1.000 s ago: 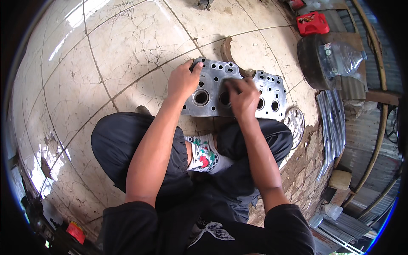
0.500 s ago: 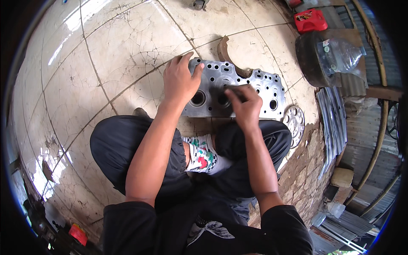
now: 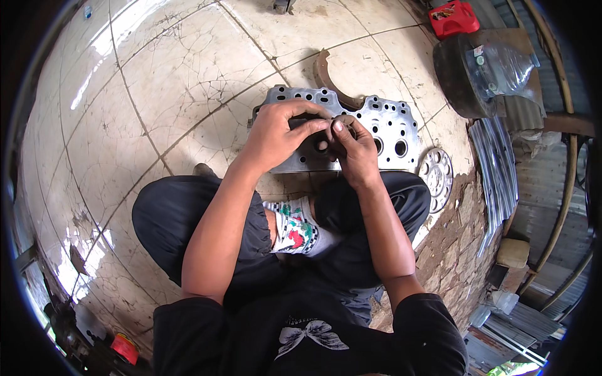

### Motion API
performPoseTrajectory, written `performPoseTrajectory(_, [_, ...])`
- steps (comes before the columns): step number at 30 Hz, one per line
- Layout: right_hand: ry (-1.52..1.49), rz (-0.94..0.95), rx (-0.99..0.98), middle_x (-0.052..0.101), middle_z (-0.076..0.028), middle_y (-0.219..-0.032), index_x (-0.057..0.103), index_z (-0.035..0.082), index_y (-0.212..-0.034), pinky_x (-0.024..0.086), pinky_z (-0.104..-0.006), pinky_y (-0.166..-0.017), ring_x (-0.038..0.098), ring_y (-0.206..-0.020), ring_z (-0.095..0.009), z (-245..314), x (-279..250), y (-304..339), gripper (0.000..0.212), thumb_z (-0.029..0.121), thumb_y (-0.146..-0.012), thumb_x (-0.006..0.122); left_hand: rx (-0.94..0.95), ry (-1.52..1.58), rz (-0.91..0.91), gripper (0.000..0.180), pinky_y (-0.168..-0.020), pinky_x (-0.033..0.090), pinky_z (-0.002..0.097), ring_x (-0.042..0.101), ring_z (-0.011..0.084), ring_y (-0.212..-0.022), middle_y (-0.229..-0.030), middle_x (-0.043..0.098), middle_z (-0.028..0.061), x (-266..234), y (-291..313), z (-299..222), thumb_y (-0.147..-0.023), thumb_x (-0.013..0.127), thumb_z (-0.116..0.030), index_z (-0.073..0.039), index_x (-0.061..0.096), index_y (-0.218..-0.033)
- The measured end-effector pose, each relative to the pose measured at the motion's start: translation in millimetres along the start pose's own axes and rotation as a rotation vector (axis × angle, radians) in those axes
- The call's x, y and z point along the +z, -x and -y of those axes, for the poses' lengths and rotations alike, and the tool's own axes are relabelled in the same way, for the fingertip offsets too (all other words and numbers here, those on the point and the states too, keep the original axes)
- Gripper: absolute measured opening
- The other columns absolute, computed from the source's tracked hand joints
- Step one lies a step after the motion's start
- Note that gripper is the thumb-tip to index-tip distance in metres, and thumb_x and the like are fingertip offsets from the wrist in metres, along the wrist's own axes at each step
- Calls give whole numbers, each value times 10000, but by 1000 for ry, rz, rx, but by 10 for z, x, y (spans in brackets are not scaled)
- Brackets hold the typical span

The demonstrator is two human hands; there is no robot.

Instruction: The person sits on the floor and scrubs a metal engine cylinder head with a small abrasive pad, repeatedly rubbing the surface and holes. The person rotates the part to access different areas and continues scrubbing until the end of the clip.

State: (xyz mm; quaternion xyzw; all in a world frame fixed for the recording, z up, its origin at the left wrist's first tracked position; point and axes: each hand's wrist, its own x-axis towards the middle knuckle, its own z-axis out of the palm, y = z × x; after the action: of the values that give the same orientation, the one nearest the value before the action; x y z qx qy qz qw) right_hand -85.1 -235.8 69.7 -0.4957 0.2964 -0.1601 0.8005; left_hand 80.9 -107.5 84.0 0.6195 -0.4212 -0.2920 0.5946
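The left hand [image 3: 280, 128] has left its spot at the ten o'clock corner of the flat metal engine part [image 3: 390, 128] and swung across to meet the right hand [image 3: 356, 147], which half a second ago was working over the bores alone. The part lies on the tiled floor [image 3: 207, 75] at twelve o'clock from the person's crossed legs; the left hand is at its nine o'clock side, the right at four o'clock from its middle. The left thumb and fingers bend towards the right fingertips, and the right fingers are curled in with the thumb laid over them. Something dark shows between them, but I cannot tell whether either hand grips a small object. With nothing bracing that corner, rubbing at the surface seems paused while attention goes to the fingertips. A curved brown piece [image 3: 322, 75] sits just beyond the part at twelve o'clock, and a holed metal disc [image 3: 438, 182] lies near its four o'clock end.
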Motion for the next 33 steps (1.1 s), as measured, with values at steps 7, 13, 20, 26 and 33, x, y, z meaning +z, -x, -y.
performPoseTrajectory(7, [150,12,-124,733,-37,-991,720,0,-1152,538,-266,-827,682,-899,-110,-78,3,4,248,139,-965,805,-12,-53,-18,149,-802,539,293,675,102,-862,-926,765,51,3,-1,36,-962,761,-131,5,754,-1022])
performPoseTrajectory(13, [363,-79,-200,741,-11,-912,761,-17,-1080,526,-259,-809,647,-851,-86,42,57,30,186,111,-955,811,-71,15,5,135,-755,524,268,649,74,-827,-906,753,35,21,14,21,-972,747,-106,14,751,-1033])
performPoseTrajectory(20, [403,-83,-223,717,6,-830,771,-15,-1037,513,-248,-777,613,-789,-67,3,-73,16,162,112,-946,817,-117,71,34,185,-838,552,341,741,184,-859,-905,790,117,3,-4,89,-925,782,-177,-9,785,-1002])
performPoseTrajectory(26, [346,-2,-198,696,14,-891,749,-2,-1042,500,-239,-772,596,-825,-55,15,-60,58,191,94,-909,849,-112,59,48,201,-851,553,345,744,203,-866,-934,794,118,-2,-8,89,-910,799,-188,-15,798,-1014])
performPoseTrajectory(33, [226,-39,-255,640,26,-914,695,28,-1067,476,-234,-765,558,-835,-51,-173,-24,28,206,70,-916,829,35,-51,-75,140,-833,548,306,703,147,-899,-935,770,77,60,-1,46,-909,808,-119,-8,815,-994])
